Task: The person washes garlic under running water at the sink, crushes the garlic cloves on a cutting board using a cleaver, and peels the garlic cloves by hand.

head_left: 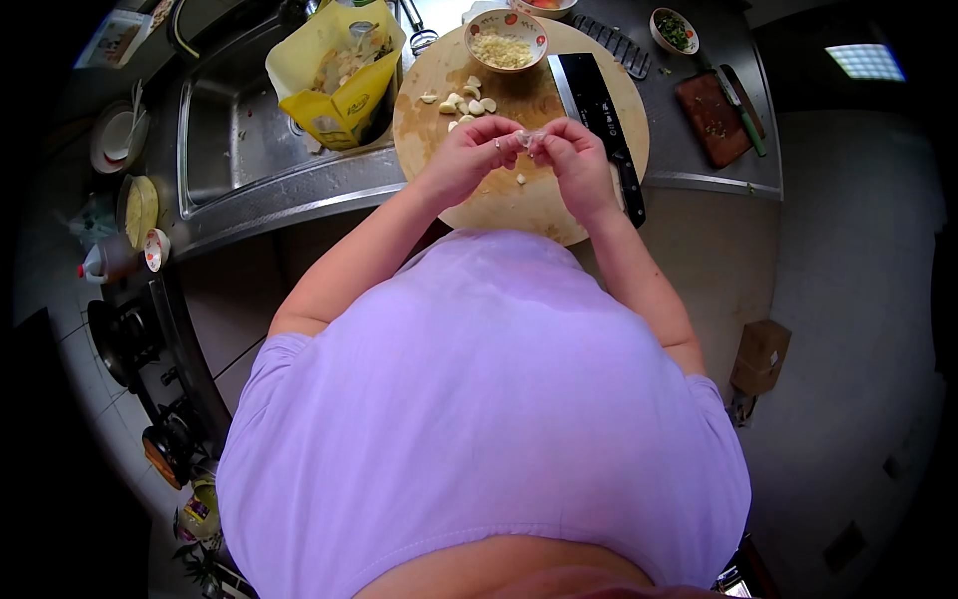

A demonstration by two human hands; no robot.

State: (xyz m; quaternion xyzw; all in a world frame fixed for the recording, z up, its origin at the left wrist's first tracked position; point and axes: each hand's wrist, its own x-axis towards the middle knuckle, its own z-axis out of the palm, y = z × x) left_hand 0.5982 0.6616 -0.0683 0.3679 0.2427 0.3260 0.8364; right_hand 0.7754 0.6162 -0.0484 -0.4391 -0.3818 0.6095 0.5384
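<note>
My left hand (471, 156) and my right hand (579, 170) meet over the round wooden cutting board (429, 80). Both sets of fingertips are pinched on a small garlic clove (530, 141) with thin papery skin, partly hidden by the fingers. Several peeled garlic cloves (472, 104) lie beyond my left hand, and one small piece (520, 180) rests below the hands. Beside my right hand a black cleaver (591, 105) lies on the board, its handle toward me. A bowl (539, 38) of minced garlic (500, 48) stands at the board's far edge.
Left of the board, a yellow bag (349, 120) with scraps stands by the metal sink (215, 135). To the right are a bowl of chopped greens (675, 32) and a brown board (711, 125) with a green-handled knife (743, 115). A cardboard box (760, 357) sits lower right.
</note>
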